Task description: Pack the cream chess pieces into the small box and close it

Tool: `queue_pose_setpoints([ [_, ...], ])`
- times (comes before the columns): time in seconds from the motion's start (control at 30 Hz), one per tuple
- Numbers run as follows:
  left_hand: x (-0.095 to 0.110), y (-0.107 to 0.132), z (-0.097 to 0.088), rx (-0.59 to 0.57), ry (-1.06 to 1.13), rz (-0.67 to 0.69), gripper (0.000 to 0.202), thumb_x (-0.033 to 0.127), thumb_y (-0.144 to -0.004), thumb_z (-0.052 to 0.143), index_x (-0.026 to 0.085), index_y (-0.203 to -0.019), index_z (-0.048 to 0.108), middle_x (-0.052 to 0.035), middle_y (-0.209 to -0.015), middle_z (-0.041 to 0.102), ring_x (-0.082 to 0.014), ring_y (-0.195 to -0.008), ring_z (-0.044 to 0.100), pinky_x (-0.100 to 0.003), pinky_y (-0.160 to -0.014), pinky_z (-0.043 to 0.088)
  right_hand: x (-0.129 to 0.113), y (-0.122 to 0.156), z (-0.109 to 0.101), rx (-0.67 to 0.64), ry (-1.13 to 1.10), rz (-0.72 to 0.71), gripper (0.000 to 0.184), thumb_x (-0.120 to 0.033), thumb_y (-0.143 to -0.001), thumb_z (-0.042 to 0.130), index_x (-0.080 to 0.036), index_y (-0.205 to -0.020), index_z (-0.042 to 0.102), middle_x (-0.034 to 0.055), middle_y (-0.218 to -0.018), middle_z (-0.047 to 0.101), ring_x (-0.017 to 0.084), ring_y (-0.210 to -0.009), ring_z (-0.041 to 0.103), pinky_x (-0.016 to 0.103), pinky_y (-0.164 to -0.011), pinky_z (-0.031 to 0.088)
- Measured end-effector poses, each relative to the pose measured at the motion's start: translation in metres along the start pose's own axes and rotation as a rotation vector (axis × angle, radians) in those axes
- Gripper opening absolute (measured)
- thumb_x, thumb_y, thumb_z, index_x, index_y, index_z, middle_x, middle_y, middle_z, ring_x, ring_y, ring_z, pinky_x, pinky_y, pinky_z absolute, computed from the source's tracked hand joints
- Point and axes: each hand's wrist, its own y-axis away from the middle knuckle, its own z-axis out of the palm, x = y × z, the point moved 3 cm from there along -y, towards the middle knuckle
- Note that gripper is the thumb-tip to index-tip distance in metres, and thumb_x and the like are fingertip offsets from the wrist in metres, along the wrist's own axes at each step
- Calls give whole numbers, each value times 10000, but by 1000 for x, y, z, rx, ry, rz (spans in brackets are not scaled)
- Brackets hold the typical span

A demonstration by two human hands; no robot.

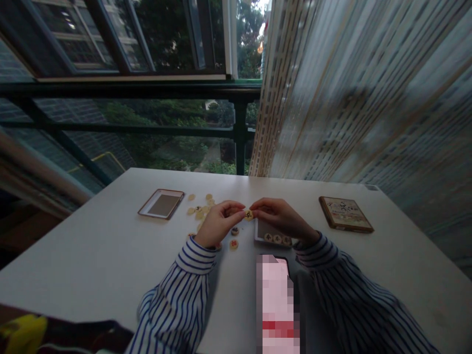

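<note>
My left hand (217, 223) and my right hand (282, 216) meet over the middle of a white table (92, 255). Both pinch one small round wooden game piece (249, 214) with a dark character on it, held between their fingertips just above the table. Under my right hand lies a small tray (273, 238) with a row of similar pieces in it. More loose round pieces (201, 211) lie scattered on the table behind and below my left hand. Both sleeves are white with blue stripes.
An open shallow box half (161, 203) lies at the left back of the table. A brown box lid with printed figures (345, 213) lies at the right. A phone (276, 300) rests near the front edge. Behind the table are a dark railing and a striped curtain.
</note>
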Motion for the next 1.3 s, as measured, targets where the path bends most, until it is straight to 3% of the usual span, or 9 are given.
queue_pose_setpoints([
  [0.43,6,-21,24,-150,-93,19,325,303,-702,660,117,-959,590,-57,-792,665,-112,-674,586,-219,-583,419,17,9,-24,33,24,-4,202,-310,-796,567,-141,-881,636,54,-836,673,151,-767,620,273,-706,487],
  [0.57,9,-27,25,-183,-163,19,328,285,-711,645,116,-985,584,-30,-725,639,-79,-570,516,-193,-490,350,17,9,-26,34,75,-9,181,-281,-804,554,-141,-885,634,48,-828,671,141,-756,608,262,-692,473],
  [0.9,12,-39,29,-273,-170,-15,329,272,-717,643,115,-997,569,17,-633,573,-60,-518,460,-180,-465,325,21,9,-30,66,134,-19,157,-260,-807,553,-144,-871,637,35,-794,666,124,-701,577,237,-634,444],
  [1.1,8,-44,27,-281,-169,-42,334,264,-718,642,118,-1009,564,26,-624,559,-57,-516,456,-175,-465,327,25,10,-29,75,229,-54,181,-283,-831,531,-150,-902,630,29,-774,653,104,-644,533,223,-588,420],
  [1.3,4,-46,24,-261,-195,-50,341,296,-718,634,125,-1005,570,12,-629,578,-67,-509,461,-184,-457,326,25,11,-24,42,281,-99,191,-273,-820,544,-161,-962,605,29,-792,636,109,-695,559,233,-649,446],
])
